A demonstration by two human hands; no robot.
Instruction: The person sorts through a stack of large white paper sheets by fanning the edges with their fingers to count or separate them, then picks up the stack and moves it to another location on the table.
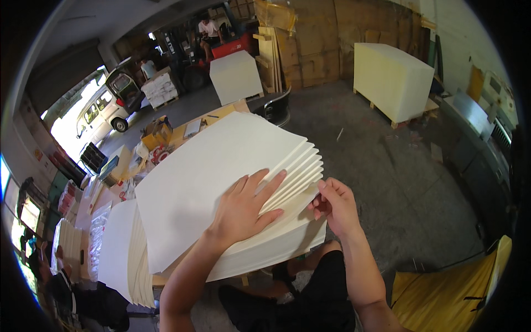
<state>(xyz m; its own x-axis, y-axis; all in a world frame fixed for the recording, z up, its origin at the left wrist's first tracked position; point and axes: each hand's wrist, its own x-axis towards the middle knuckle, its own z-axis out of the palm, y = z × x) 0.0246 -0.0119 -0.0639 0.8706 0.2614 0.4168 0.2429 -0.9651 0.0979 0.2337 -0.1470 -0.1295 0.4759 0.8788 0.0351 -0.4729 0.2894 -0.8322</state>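
A large stack of white paper sheets (204,160) lies in front of me, its right edge fanned into several stepped layers. My left hand (243,207) rests flat on top of it, fingers spread near the fanned layers. At the right edge, my right hand (336,206) has thumb and fingers pinched together on the paper's corner; how many sheets are between them is hidden. Below the fanned part, a lower pile of paper (271,252) shows its thick side. Another fanned stack of white sheets (119,243) lies to the left.
The worktable (224,113) carries a yellow-brown box (156,133) and tape rolls beyond the paper. Pale wrapped blocks on pallets (390,83) stand farther off. A person sits on a red forklift (235,47) at the back. A yellow-brown sheet (448,288) is at lower right.
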